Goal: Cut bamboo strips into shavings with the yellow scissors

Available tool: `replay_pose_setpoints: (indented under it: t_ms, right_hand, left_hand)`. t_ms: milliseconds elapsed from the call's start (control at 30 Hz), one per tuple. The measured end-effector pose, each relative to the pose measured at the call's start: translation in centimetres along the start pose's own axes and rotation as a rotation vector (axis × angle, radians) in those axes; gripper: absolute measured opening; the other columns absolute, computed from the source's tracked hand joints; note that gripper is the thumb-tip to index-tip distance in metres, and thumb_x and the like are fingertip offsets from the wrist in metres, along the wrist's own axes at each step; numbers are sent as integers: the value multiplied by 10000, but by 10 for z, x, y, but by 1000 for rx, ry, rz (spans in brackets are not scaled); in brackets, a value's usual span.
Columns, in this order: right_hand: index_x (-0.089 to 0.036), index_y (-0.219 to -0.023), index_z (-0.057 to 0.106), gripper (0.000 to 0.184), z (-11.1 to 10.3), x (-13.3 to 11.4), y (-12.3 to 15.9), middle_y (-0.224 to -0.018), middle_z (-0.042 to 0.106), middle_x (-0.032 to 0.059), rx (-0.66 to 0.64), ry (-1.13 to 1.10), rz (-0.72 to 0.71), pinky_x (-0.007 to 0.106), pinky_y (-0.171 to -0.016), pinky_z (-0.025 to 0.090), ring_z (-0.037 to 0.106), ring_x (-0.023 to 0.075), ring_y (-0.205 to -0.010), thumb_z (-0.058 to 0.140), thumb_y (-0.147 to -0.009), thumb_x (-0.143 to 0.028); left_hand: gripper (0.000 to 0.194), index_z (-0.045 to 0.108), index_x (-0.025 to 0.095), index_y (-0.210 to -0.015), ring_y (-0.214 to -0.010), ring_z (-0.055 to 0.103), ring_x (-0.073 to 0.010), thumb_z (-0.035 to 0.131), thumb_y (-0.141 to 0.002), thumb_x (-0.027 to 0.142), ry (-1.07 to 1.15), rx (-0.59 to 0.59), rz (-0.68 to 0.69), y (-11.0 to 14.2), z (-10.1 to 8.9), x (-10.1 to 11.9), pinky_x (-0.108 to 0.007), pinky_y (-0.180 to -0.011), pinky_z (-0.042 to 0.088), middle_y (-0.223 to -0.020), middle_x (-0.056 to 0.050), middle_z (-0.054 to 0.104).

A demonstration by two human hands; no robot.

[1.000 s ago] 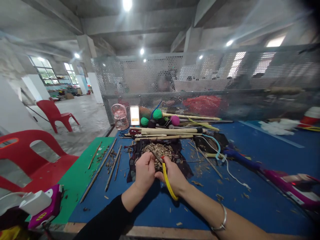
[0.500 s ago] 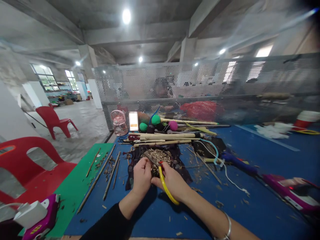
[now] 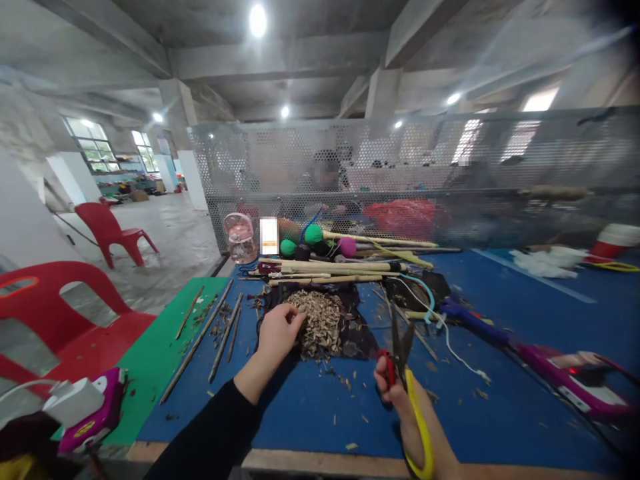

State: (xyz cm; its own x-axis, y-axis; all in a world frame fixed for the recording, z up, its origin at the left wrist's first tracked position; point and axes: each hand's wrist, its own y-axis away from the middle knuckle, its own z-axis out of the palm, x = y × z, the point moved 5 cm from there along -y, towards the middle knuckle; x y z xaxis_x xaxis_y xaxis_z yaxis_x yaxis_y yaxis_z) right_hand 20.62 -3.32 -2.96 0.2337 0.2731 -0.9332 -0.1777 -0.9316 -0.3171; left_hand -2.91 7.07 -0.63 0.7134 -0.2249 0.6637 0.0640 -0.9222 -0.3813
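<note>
My left hand rests at the left side of a heap of small chopped brown pieces, thumb and fingers pinched together. What the pinch holds, if anything, is hidden. The heap lies on a dark cloth spread over the blue tabletop. Off to the right and nearer me, my right hand grips scissors with red and yellow handles. Their blades point away from me and stand slightly apart, clear of the heap.
Thin sticks lie at left, longer pale sticks behind the cloth. Yarn balls, a pink bottle and a perforated metal screen stand at the back. A purple device with a cable lies right; red chairs stand left.
My right hand has moved right and toward me with the scissors, away from my left hand. The blades have left the heap and opened a little. My left hand has shifted slightly left.
</note>
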Motion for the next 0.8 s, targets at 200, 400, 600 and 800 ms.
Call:
replay_pose_setpoints:
  t_ms: [200, 400, 600, 800]
  right_hand:
    - [-193, -932, 508, 399, 6, 4, 5, -755, 528, 22, -103, 43, -36, 210, -550, 446, 509, 139, -639, 535, -730, -536]
    - [-176, -902, 510, 382, 4, 6, 3, -752, 550, 25, -94, 114, 0, 224, -588, 456, 539, 155, -664, 530, -732, -517]
    - [-182, -877, 506, 351, 10, -2, 6, -718, 541, 10, -161, 131, 16, 213, -563, 448, 527, 139, -628, 557, -722, -492]
    - [-176, -874, 510, 393, 13, -8, 6, -727, 559, 26, -188, 166, 26, 237, -569, 465, 532, 144, -615, 576, -677, -509]
  left_hand:
    - [293, 587, 160, -1037, -725, 554, -141, 526, -766, 253, -33, 69, 16, 1, -16, 2, -255, -712, 419, -815, -45, 623]
    - [258, 631, 167, -963, -801, 597, -165, 480, -793, 290, -271, 18, -80, -4, -72, -36, -255, -746, 428, -896, -65, 668]
    - [232, 676, 166, -706, -779, 629, -212, 550, -730, 359, -567, -245, -230, 11, -99, -79, -257, -690, 437, -765, -98, 690]
    - [218, 679, 143, -699, -796, 642, -247, 507, -728, 274, -679, -304, -241, 15, -92, -79, -284, -692, 454, -796, -155, 687]
